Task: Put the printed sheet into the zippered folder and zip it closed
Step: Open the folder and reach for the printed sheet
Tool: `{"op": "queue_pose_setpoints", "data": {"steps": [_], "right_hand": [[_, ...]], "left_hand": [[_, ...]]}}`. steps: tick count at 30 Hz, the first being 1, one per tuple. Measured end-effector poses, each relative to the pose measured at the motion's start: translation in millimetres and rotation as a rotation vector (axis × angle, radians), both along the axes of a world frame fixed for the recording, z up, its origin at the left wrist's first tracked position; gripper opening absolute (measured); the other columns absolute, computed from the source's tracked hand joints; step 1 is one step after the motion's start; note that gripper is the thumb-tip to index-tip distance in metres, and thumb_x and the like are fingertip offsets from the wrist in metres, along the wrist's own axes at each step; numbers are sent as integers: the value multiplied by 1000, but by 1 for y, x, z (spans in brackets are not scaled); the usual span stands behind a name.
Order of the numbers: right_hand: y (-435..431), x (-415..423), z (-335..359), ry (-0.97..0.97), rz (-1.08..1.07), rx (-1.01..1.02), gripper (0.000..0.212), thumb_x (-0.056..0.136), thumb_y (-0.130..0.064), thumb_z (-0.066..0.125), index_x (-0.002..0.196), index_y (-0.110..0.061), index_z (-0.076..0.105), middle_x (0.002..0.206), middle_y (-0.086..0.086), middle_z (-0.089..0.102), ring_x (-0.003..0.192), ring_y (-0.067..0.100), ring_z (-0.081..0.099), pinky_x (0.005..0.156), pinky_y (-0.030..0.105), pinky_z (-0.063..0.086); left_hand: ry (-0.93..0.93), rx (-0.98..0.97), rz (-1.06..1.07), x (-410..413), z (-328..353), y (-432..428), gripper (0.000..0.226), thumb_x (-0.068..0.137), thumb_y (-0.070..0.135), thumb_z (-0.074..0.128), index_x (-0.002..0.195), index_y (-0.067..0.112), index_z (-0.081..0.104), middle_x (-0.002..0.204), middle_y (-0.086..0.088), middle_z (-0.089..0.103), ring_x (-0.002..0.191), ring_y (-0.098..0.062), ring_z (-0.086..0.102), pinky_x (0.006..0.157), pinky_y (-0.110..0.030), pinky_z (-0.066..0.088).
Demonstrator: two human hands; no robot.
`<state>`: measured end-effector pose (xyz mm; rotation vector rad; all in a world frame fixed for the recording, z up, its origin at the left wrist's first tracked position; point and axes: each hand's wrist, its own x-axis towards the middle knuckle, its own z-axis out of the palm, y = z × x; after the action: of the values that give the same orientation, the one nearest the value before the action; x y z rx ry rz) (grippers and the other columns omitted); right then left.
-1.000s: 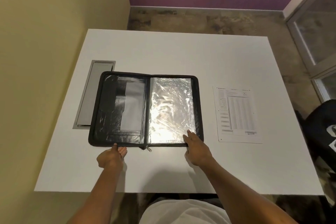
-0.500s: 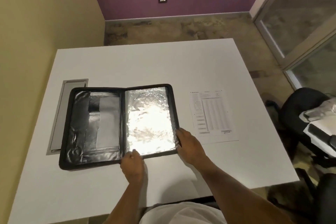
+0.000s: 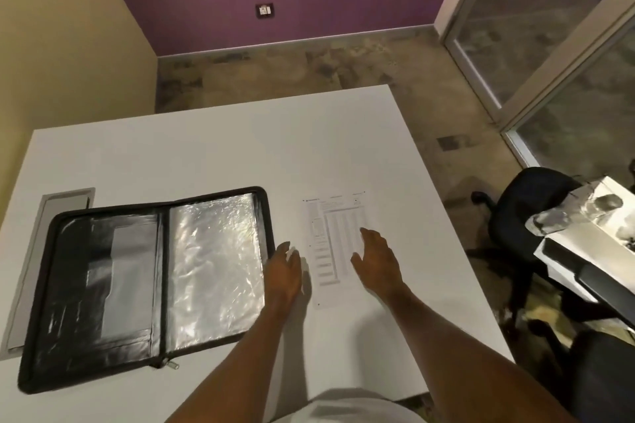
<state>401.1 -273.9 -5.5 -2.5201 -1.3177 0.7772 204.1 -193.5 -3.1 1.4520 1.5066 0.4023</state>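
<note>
Currently my right hand, fingers loose and empty, is over the printed sheet near the table's right edge; my left hand, likewise empty, sits between sheet and the open zippered folder.

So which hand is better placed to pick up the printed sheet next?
Probably the right. The right hand is spread open over the right edge of the printed sheet, while the left hand is over bare table between the zippered folder and the sheet.
</note>
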Motion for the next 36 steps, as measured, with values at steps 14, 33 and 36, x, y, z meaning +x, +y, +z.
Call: {"op": "queue_pose_setpoints", "data": {"steps": [14, 33, 36], "right_hand": [[50, 61, -37, 98, -246, -33, 56, 93, -17, 61, 144, 1, 44, 137, 19, 53, 127, 37, 50, 103, 47, 49], [56, 69, -53, 163, -344, 15, 63, 92, -21, 63, 149, -5, 40, 137, 16, 52, 129, 35, 48, 108, 43, 44], [56, 70, -51, 182, -350, 26, 62, 92, -20, 63, 148, -4, 41, 137, 17, 53, 129, 35, 48, 108, 44, 45]], "left_hand": [[190, 22, 116, 74, -32, 34, 15, 96, 6, 51, 83, 7, 44, 76, -4, 51, 69, -22, 49, 61, -32, 35], [186, -510, 506, 117, -46, 60, 49, 93, 25, 64, 131, -4, 56, 132, -24, 66, 127, -43, 61, 110, -54, 47], [124, -559, 436, 112, -44, 64, 41, 91, 27, 65, 120, -2, 64, 123, -25, 67, 120, -42, 63, 98, -48, 54]]}}
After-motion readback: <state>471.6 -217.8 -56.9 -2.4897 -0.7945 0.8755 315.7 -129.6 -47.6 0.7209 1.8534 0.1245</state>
